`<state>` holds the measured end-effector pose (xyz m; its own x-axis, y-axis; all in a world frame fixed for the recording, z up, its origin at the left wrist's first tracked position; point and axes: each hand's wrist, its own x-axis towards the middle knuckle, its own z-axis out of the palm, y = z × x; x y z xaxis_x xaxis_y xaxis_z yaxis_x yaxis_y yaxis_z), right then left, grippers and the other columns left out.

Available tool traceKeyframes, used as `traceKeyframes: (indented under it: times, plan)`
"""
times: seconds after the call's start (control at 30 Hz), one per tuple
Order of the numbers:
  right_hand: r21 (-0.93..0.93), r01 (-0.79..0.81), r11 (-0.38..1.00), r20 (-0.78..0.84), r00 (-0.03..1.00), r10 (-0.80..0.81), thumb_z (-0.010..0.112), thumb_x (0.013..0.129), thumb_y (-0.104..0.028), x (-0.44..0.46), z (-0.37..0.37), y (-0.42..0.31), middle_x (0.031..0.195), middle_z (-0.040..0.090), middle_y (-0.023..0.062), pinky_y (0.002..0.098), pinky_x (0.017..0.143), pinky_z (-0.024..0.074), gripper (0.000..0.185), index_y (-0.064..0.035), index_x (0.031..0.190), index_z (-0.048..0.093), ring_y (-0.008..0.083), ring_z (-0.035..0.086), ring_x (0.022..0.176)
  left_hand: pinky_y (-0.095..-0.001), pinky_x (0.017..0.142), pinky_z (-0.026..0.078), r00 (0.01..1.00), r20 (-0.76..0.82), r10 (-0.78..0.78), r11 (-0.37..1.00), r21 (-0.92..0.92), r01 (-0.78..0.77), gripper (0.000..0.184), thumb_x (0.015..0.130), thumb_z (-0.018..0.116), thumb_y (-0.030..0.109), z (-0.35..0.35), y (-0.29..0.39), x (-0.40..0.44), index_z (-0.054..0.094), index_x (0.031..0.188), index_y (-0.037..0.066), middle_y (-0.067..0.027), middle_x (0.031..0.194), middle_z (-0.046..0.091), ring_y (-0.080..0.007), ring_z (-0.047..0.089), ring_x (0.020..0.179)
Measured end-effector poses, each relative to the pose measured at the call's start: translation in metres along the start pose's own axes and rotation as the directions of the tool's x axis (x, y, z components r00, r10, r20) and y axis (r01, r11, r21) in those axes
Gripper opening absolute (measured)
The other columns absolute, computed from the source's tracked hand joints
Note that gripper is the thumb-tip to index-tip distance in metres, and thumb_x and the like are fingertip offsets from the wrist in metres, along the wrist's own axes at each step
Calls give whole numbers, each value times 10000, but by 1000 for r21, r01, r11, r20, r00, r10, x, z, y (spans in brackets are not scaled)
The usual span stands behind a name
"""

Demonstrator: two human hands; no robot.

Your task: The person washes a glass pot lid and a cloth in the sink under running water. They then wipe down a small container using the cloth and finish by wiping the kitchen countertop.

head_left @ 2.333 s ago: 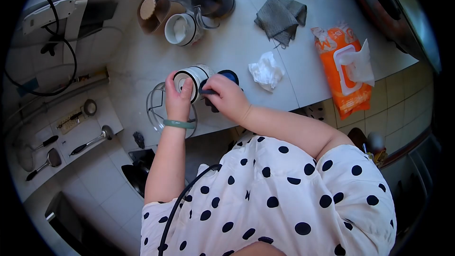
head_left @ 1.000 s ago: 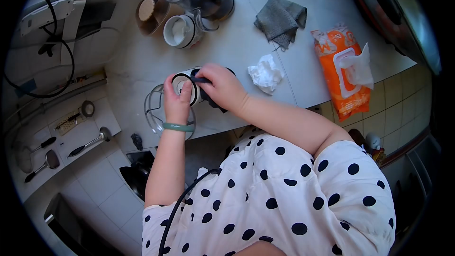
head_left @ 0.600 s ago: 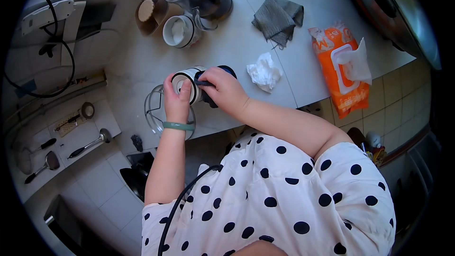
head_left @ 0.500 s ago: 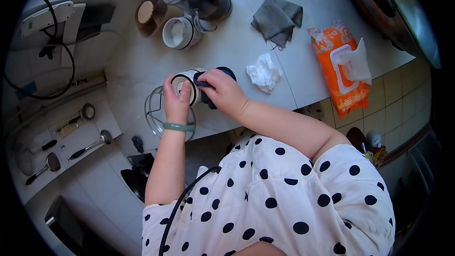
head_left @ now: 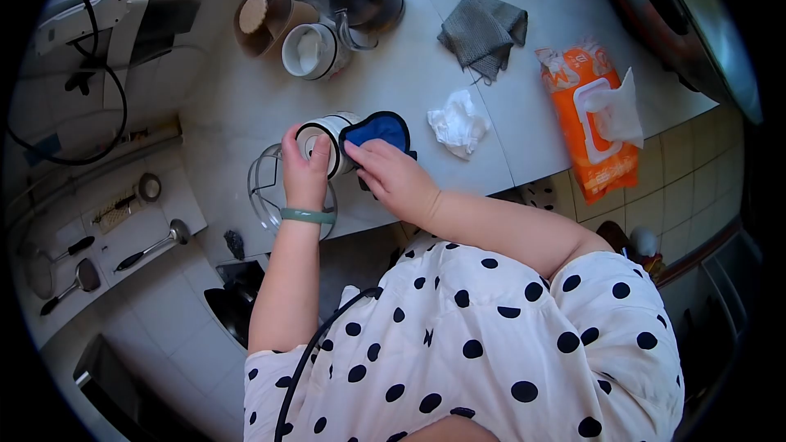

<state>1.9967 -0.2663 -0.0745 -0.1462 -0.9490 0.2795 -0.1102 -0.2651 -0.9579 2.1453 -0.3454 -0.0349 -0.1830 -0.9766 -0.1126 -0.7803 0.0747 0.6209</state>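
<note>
My left hand (head_left: 304, 176) grips a white cup with a black rim (head_left: 334, 124), tipped so that its round end faces me. My thumb lies across that end, and the fingers wrap the far side. Against the cup's right side is a blue pad with black edging (head_left: 378, 131), its blue face turned up. My right hand (head_left: 397, 180) holds the pad by its near edge with the fingertips; its lower fingers are partly hidden. Under my left wrist lies a clear round lid-like thing (head_left: 264, 184) near the counter's edge.
Behind stand another white cup (head_left: 304, 53), a glass pitcher with a metal lid (head_left: 368, 4) and a brown container (head_left: 266, 12). To the right are a crumpled tissue (head_left: 458, 124), a grey cloth (head_left: 483, 33) and an orange wipes pack (head_left: 585, 127). Utensils, including a ladle (head_left: 155, 244), lie at left.
The blue pad has opened out, so its blue face now shows beside the cup. My right hand has shifted slightly down and right, with its fingers straighter. My left hand stays on the cup.
</note>
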Motion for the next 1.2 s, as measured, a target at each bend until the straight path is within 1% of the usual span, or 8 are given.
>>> traceKeyframes:
  times: [0.1, 0.53, 0.63, 0.83, 0.97, 1.0, 1.1, 1.2]
  plan:
    - [-21, -3, 1000, -11, 1000, 3, 537, 758, -24, 1, 2, 0, 884, 509, 144, 375, 728, 432, 380, -9, 1134, 487, 322, 511, 826, -334, 876, 379, 1000, -8, 6, 998, -66, -6, 538, 801, 611, 373, 0, 5, -1, 428, 1130, -11, -164, 1064, 521, -262, 499, 984]
    - [-62, 20, 998, -9, 1000, -21, 529, 763, -35, 19, -1, -3, 857, 507, 135, 390, 710, 431, 392, -17, 1152, 478, 317, 512, 810, -349, 887, 372, 1000, 0, -15, 996, -89, 15, 547, 789, 614, 388, 0, 1, 0, 436, 1125, -5, -181, 1075, 518, -289, 494, 1005]
    - [-97, 11, 995, 79, 997, -3, 528, 765, -45, -1, -5, -6, 861, 510, 140, 384, 704, 433, 372, -15, 1134, 488, 314, 513, 799, -344, 882, 375, 999, -54, -5, 999, 31, 7, 545, 789, 617, 375, 1, -1, 0, 432, 1126, -11, -180, 1069, 519, -282, 495, 1000]
    - [-100, 35, 994, 14, 999, -34, 525, 767, -44, 21, 2, -1, 849, 498, 133, 392, 693, 430, 407, -25, 1170, 465, 317, 507, 791, -352, 889, 370, 999, 3, -55, 996, -68, 55, 545, 795, 614, 375, 0, 7, -2, 424, 1139, -3, -182, 1087, 510, -292, 486, 1018]
    - [-142, 122, 982, 198, 976, -92, 528, 741, -38, 0, -5, -6, 835, 497, 116, 383, 676, 440, 415, -46, 1154, 483, 292, 515, 800, -352, 891, 367, 999, -46, -10, 1000, 23, 11, 557, 793, 615, 390, 1, 4, 1, 423, 1136, -4, -177, 1086, 509, -283, 484, 1012]
    - [-136, 176, 975, 269, 954, -135, 534, 725, -34, -9, -4, -8, 826, 498, 109, 371, 681, 445, 392, -62, 1115, 510, 285, 515, 785, -352, 893, 365, 999, -35, -34, 998, -47, 33, 565, 785, 620, 404, 1, 3, 0, 430, 1132, -1, -177, 1086, 509, -283, 483, 1013]
    - [-78, 130, 989, 249, 963, -107, 538, 719, -33, -24, 3, -2, 823, 498, 103, 365, 685, 449, 343, -73, 1060, 537, 281, 514, 779, -353, 890, 366, 999, -37, -22, 997, -72, 19, 564, 778, 625, 407, 2, 4, -1, 441, 1122, 0, -177, 1085, 510, -284, 484, 1012]
    - [-178, 124, 976, 316, 947, -63, 551, 710, -48, -23, -12, 6, 819, 505, 101, 375, 676, 449, 206, -72, 914, 563, 283, 521, 794, -355, 885, 369, 998, -56, -41, 997, -68, 38, 549, 774, 630, 396, 2, 4, 0, 449, 1107, 0, -176, 1082, 513, -285, 485, 1006]
